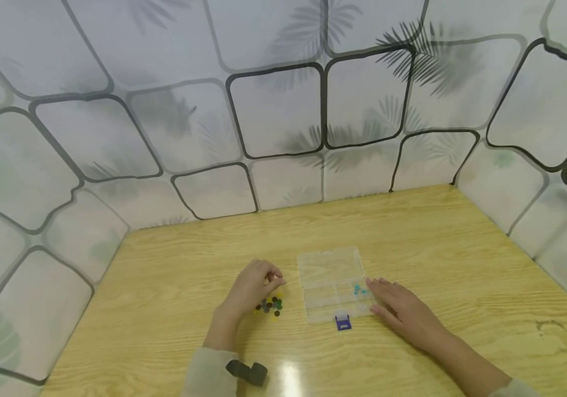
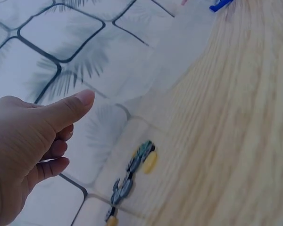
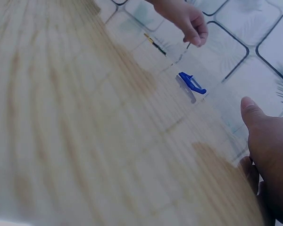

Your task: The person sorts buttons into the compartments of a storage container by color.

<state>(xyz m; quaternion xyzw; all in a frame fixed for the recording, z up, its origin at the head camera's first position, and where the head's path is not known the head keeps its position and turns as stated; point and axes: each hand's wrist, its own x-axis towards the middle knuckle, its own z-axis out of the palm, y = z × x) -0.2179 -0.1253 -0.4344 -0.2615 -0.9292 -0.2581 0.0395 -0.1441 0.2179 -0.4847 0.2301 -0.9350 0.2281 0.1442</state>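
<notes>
A clear plastic compartment box (image 1: 320, 303) lies on the table with its lid (image 1: 330, 266) folded back and a blue latch (image 1: 343, 322) at its front. Several small light-blue pieces (image 1: 359, 289) sit in its right-hand compartment. To the left of the box is a loose pile of small round button-like pieces (image 1: 269, 305) in black, yellow, green and grey. My left hand (image 1: 253, 285) hovers over the pile, thumb and index tips close together; whether they pinch a piece I cannot tell. My right hand (image 1: 407, 311) rests at the box's right side, fingers extended along the edge.
A wood-grain table (image 1: 174, 275) lies under everything. Patterned fabric walls (image 1: 283, 121) rise along its back and sides. A black strap device (image 1: 247, 373) is on the left sleeve.
</notes>
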